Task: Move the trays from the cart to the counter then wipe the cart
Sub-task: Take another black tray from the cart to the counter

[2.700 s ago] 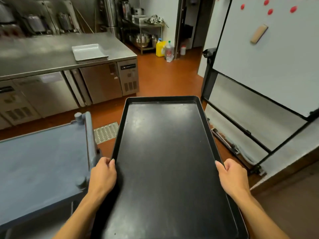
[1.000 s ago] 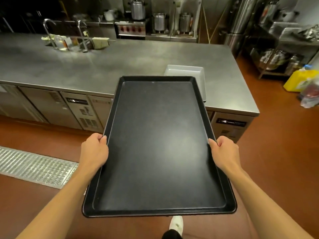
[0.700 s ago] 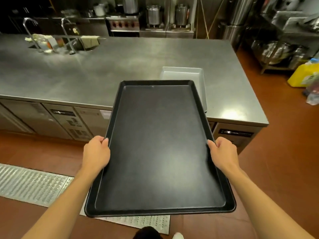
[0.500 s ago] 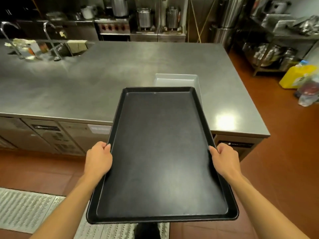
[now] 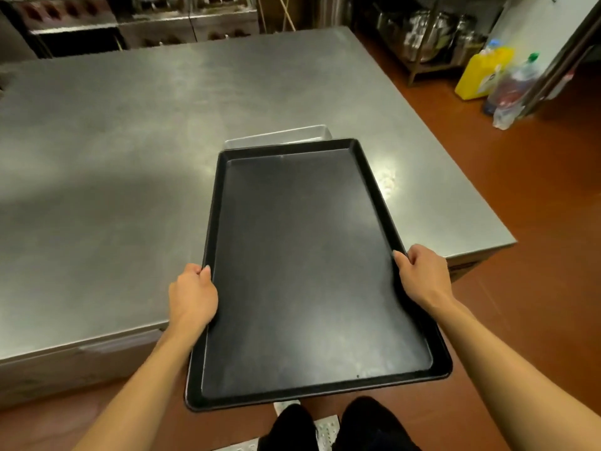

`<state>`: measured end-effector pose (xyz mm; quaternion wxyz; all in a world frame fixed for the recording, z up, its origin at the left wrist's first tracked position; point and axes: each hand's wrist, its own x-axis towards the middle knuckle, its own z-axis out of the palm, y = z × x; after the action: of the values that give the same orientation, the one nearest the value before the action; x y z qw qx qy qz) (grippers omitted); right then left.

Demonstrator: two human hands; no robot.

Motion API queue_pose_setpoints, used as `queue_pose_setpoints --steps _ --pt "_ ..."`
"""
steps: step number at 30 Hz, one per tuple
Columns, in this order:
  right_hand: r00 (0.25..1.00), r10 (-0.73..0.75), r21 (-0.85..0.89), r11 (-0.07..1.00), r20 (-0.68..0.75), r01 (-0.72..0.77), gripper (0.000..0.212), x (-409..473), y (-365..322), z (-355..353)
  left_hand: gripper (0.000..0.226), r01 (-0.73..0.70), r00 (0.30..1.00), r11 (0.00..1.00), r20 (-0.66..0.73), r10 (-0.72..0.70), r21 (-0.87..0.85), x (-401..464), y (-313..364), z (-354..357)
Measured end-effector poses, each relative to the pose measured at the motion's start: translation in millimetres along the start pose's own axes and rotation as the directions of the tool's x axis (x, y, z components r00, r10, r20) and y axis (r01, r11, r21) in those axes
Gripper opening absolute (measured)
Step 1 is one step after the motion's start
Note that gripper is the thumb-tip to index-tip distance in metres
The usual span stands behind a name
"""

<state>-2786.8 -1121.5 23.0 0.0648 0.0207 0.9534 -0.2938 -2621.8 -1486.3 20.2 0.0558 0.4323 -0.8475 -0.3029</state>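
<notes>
Hands, left [image 5: 192,296] and right [image 5: 422,277], clamp opposite long rims of the black tray [image 5: 309,271], keeping it level over the desk [image 5: 130,141] for set-down.

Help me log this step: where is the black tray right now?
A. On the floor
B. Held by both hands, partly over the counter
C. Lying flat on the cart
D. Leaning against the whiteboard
B: the left hand and right hand grip the long edges of the black tray, whose far end reaches over the counter.
</notes>
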Motion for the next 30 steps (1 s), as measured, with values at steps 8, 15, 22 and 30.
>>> queue_pose_setpoints --steps 8,15,22,30 --pt "0.999 0.023 -0.053 0.998 0.024 -0.021 0.044 60 -8 32 0.032 0.043 0.998 0.999 0.049 -0.044 0.019 63 16 30" --pt "0.999 0.016 -0.046 0.999 0.041 -0.014 0.044 107 -8 52 0.029 0.087 0.996 0.996 0.023 -0.087 0.013 88 34 52" --pt "0.997 -0.017 -0.049 0.999 0.07 0.02 0.043 149 -7 61 0.032 0.124 0.992 0.992 -0.002 -0.124 0.012 102 45 73" --pt "0.992 -0.06 -0.092 0.993 0.11 0.07 0.042 184 -15 71 0.029 0.184 0.983 0.982 -0.033 -0.183 0.048 112 53 86"
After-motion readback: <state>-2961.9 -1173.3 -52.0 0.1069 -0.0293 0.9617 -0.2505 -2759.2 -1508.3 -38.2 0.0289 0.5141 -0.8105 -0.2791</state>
